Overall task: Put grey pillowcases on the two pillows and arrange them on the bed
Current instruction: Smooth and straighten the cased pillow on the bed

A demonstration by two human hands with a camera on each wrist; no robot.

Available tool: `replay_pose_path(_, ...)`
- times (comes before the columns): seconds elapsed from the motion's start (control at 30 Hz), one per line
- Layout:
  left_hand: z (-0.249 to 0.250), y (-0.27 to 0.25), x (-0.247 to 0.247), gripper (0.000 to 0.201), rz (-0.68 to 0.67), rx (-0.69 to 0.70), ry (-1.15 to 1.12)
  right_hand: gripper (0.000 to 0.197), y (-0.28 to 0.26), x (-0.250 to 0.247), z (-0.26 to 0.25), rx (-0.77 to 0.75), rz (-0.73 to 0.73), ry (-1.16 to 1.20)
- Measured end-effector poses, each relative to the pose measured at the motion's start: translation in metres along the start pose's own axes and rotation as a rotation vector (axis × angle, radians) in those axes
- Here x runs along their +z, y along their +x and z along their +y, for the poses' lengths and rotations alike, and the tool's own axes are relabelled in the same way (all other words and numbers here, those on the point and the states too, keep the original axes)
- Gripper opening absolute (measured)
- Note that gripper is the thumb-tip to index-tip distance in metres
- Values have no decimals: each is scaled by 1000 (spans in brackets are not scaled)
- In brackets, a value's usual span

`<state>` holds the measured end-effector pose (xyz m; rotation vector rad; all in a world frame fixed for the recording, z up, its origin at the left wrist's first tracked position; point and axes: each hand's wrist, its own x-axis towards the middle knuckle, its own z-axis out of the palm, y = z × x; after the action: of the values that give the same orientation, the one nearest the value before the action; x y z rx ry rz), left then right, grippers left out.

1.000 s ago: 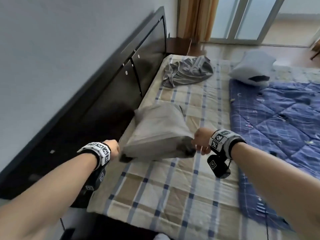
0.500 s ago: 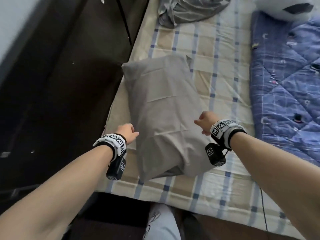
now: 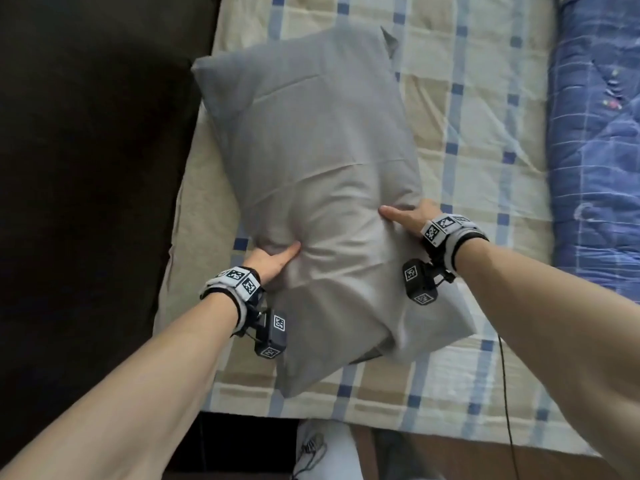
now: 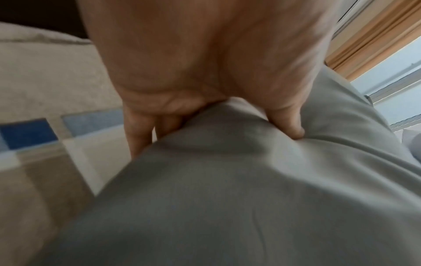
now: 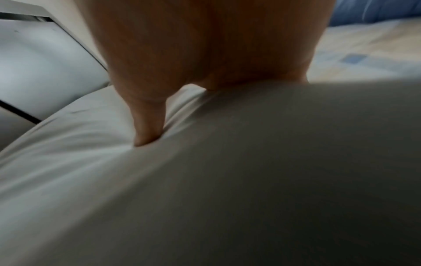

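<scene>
Item: grey-cased pillow point(image 3: 311, 188), lying on the checked sheet point(image 3: 467, 116) near the bed's edge, where I clamp it with left hand point(image 3: 268, 259) and right hand point(image 3: 410, 218), thumbs on top, probably to lift it into position.

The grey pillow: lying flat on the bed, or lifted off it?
Lying flat. The grey pillow rests on the checked sheet, while the left hand and right hand grip its sides.
</scene>
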<state>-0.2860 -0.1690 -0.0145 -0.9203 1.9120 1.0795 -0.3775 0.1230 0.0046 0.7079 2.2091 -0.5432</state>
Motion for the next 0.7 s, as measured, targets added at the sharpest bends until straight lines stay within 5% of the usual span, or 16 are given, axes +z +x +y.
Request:
replay_pose_path(0.1,-2,-4,9,66,-54,36,-72,74,-15,6,-9,-11,-67,-2)
replay_pose_path(0.2,18,-19,-3,24,-3,124,-8,71,-26,12,-21,-87,-113,34)
replay_pose_path(0.33,47,-45,-57,35,236,225,120,53,-62,12,-47,-245,-89,175)
replay_pose_path(0.53,59,-69,-121,55,337,400,93,38,-115,-1,-72,-436,-44,385)
replay_pose_path(0.7,-12,-35,-123,50,275,56,318,62,-118,39,-36,-275,-194,-69)
